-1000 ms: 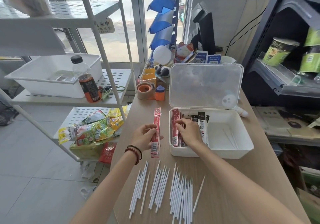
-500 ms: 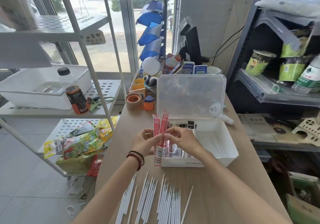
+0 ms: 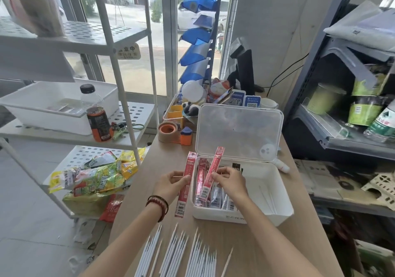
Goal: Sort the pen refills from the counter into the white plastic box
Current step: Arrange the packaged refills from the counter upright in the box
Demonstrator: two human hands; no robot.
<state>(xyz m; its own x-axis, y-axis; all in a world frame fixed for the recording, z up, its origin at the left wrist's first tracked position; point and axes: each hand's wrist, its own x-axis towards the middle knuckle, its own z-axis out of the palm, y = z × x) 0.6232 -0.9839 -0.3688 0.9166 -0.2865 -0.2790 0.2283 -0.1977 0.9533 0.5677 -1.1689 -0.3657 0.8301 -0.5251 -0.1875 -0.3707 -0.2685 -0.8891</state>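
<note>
Holding one packet of refills in each hand here; left hand (image 3: pixel 171 185) pinches a red packet (image 3: pixel 183 201) around its middle, hanging upright over the counter (image 3: pixel 310 240) just outside the left wall of the white box (image 3: pixel 245 219); right hand (image 3: pixel 229 182) has its fingers curled on a second packet (image 3: pixel 215 163), which leans up and to the right with its bottom end down among the stacked packets (image 3: pixel 215 199) in the left part of the box.

So my read is it's mid-drop on the right-hand one; best way imo is to straighten it so it stands parallel with the row, barcode end down like its neighbours, then press it sideways against them so the row stays tight; the left one can go in right after, same way up; no need to rush, these sleeves look thin and floppy, so grabbing near the middle beats grabbing an end.

Further out, the clear lid (image 3: pixel 239 131) stands open behind the box, so lifting packets high near it could knock it; right part of the box looks mostly free, just a couple of thin sticks lying there; loads of loose white refills (image 3: pixel 192 255) lie in rough bunches on the counter near the person, well apart from the box; those will probably roll, so scoop them in bundles; tape roll (image 3: pixel 167 131) sits off at the back left.
</note>
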